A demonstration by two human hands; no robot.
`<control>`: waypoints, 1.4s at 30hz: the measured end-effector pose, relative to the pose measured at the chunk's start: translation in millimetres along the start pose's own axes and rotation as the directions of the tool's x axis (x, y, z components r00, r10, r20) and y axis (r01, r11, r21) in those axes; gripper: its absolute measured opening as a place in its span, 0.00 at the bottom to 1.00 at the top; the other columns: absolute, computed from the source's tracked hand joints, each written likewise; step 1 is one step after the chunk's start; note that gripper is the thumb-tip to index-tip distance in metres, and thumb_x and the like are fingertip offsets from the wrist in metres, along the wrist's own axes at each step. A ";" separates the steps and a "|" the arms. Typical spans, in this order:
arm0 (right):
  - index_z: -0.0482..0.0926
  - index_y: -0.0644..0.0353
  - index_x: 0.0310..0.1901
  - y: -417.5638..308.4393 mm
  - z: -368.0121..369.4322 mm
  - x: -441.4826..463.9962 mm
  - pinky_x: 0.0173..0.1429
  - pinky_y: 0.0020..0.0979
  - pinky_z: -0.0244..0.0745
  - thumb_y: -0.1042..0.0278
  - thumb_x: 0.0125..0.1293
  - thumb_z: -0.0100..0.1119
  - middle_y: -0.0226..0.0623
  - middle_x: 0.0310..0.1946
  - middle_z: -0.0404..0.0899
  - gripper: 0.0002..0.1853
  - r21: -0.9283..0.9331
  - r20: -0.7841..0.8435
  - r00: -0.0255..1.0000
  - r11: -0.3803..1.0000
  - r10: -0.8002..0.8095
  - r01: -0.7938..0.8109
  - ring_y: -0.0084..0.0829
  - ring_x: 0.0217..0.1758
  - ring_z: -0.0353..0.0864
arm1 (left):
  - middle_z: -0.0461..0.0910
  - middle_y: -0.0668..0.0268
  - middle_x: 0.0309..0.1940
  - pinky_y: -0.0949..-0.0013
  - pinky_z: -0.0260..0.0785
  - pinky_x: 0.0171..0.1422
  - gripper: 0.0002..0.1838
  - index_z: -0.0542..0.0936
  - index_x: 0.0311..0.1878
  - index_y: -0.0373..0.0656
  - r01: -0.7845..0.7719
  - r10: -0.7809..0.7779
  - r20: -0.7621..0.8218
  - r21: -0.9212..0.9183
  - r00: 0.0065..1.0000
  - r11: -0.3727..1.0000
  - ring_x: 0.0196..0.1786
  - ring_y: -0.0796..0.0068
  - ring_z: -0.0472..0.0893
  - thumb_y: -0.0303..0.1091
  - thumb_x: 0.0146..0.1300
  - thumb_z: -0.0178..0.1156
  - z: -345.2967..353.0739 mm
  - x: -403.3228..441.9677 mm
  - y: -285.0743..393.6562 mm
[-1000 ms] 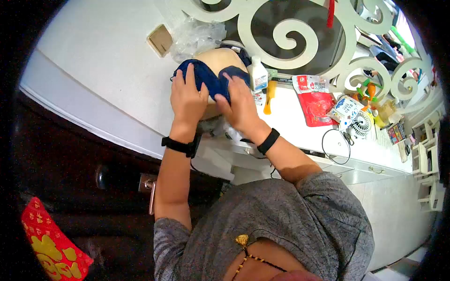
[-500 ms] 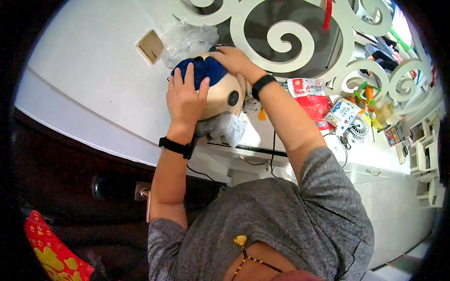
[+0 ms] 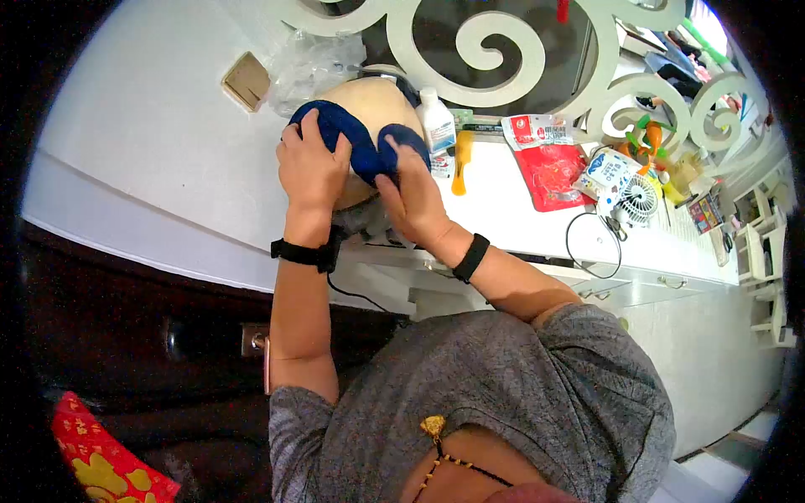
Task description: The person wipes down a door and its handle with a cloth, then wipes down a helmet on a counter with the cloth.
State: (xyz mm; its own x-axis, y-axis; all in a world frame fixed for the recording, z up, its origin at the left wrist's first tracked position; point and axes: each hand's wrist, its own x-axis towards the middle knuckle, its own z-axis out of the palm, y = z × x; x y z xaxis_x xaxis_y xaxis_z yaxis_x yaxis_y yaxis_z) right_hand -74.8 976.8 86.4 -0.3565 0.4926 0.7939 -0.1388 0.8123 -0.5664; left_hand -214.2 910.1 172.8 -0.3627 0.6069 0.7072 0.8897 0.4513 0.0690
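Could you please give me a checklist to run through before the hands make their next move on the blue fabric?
1. Left hand on the blue fabric: ok, on its left part.
2. Right hand on the fabric: ok, fingers at its right part.
3. Hands clear of each other: ok, a gap shows between the thumbs.
4. Clear space right of the beige form: not ok, a white bottle stands close.
5. Form steady at its base: cannot tell, the underside is hidden.
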 end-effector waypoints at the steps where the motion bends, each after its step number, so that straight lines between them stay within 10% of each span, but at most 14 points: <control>1: 0.69 0.70 0.64 -0.2 0.1 0.6 0.64 0.47 0.68 0.65 0.68 0.58 0.62 0.55 0.73 0.27 0.043 -0.083 0.995 0.998 0.047 -0.043 0.59 0.57 0.73 | 0.73 0.42 0.57 0.47 0.72 0.59 0.33 0.72 0.66 0.46 0.051 -0.051 0.034 0.015 0.998 0.999 0.57 0.39 0.74 0.47 0.58 0.64 -3.6 -0.7 2.2; 7: 0.76 0.68 0.45 41.8 8.4 32.4 0.53 0.50 0.72 0.62 0.68 0.58 0.64 0.47 0.77 0.15 0.065 -0.161 0.983 0.995 0.084 -0.075 0.62 0.50 0.77 | 0.71 0.39 0.57 0.45 0.68 0.61 0.35 0.72 0.66 0.42 0.014 -0.016 -0.052 -0.045 0.999 0.999 0.58 0.36 0.72 0.52 0.59 0.63 -3.4 -19.9 -8.1; 13: 0.77 0.70 0.43 71.9 8.9 69.6 0.53 0.50 0.71 0.47 0.72 0.49 0.65 0.45 0.79 0.26 0.361 0.070 0.914 0.844 0.401 -0.397 0.63 0.51 0.77 | 0.68 0.34 0.60 0.45 0.65 0.65 0.37 0.71 0.67 0.41 0.025 -0.030 -0.056 -0.086 0.998 0.996 0.61 0.35 0.70 0.59 0.63 0.60 -4.6 -24.3 -3.3; 17: 0.70 0.72 0.51 58.0 16.8 7.7 0.50 0.51 0.71 0.63 0.69 0.54 0.66 0.39 0.72 0.19 -0.357 -0.144 0.920 0.886 -0.365 0.296 0.66 0.45 0.73 | 0.70 0.39 0.61 0.49 0.65 0.67 0.36 0.68 0.69 0.41 0.032 -0.033 -0.041 -0.028 0.999 0.999 0.63 0.38 0.71 0.57 0.66 0.58 -5.4 -21.8 -5.3; 18: 0.70 0.72 0.51 32.5 14.0 -8.8 0.52 0.50 0.71 0.67 0.68 0.54 0.65 0.42 0.72 0.17 0.150 -0.168 0.979 0.985 0.112 -0.087 0.66 0.47 0.72 | 0.68 0.35 0.63 0.47 0.64 0.68 0.37 0.68 0.70 0.43 0.028 -0.030 -0.036 -0.057 0.999 0.998 0.64 0.35 0.69 0.57 0.65 0.59 -3.6 -21.7 -7.8; 19: 0.69 0.72 0.55 13.3 6.2 -20.8 0.58 0.48 0.70 0.67 0.68 0.55 0.63 0.47 0.74 0.19 0.208 -0.090 0.969 0.956 0.231 -0.208 0.62 0.53 0.73 | 0.66 0.32 0.65 0.45 0.62 0.69 0.37 0.68 0.71 0.45 0.027 -0.030 -0.032 -0.085 0.999 0.996 0.66 0.33 0.67 0.58 0.65 0.59 -2.0 -21.6 -8.4; 29: 0.75 0.68 0.58 48.9 17.1 6.0 0.66 0.43 0.67 0.56 0.73 0.47 0.57 0.57 0.77 0.23 0.505 -0.107 0.908 0.809 0.405 -0.301 0.55 0.63 0.73 | 0.67 0.32 0.65 0.45 0.64 0.68 0.35 0.70 0.70 0.47 0.031 -0.033 -0.027 -0.073 0.999 0.997 0.66 0.34 0.68 0.56 0.65 0.60 -8.6 -28.4 -5.2; 33: 0.75 0.72 0.55 46.8 12.4 39.4 0.60 0.47 0.71 0.52 0.70 0.50 0.67 0.46 0.79 0.27 0.402 0.044 0.729 0.656 0.683 -0.639 0.63 0.55 0.77 | 0.68 0.36 0.64 0.48 0.64 0.69 0.33 0.70 0.70 0.47 0.003 -0.004 -0.064 -0.020 0.998 1.000 0.66 0.36 0.69 0.55 0.67 0.58 -6.4 -31.3 -5.4; 36: 0.73 0.72 0.55 26.3 10.6 49.7 0.57 0.49 0.71 0.49 0.68 0.52 0.67 0.48 0.78 0.29 0.142 -0.049 0.828 0.824 0.559 -0.548 0.62 0.56 0.75 | 0.69 0.35 0.64 0.48 0.63 0.69 0.33 0.70 0.70 0.48 0.003 -0.005 -0.074 -0.031 0.997 1.000 0.66 0.37 0.69 0.56 0.67 0.57 -5.3 -29.3 -6.1; 39: 0.72 0.68 0.61 9.0 19.3 26.8 0.60 0.47 0.69 0.61 0.66 0.58 0.57 0.47 0.78 0.26 -0.192 -0.114 0.993 0.981 -0.005 -0.017 0.56 0.53 0.76 | 0.68 0.36 0.65 0.48 0.63 0.70 0.33 0.68 0.71 0.49 0.006 -0.006 -0.051 -0.004 0.999 1.000 0.67 0.37 0.69 0.51 0.66 0.59 -4.9 -32.6 -9.9; 42: 0.75 0.68 0.59 -24.8 6.6 4.8 0.58 0.48 0.68 0.57 0.65 0.58 0.51 0.45 0.79 0.26 -0.080 -0.045 0.991 0.990 -0.122 0.118 0.51 0.51 0.76 | 0.66 0.37 0.67 0.47 0.64 0.69 0.35 0.69 0.71 0.51 0.021 -0.022 -0.031 -0.032 0.999 0.999 0.66 0.36 0.68 0.38 0.59 0.66 -5.8 -35.2 -14.8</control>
State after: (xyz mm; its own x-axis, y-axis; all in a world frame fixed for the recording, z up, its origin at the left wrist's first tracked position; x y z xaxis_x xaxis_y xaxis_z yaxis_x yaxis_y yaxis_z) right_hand -79.2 957.1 102.8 -0.2952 0.4031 0.8662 -0.1060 0.8872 -0.4490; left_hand -213.0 878.3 151.0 -0.3730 0.5762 0.7272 0.8906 0.4422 0.1064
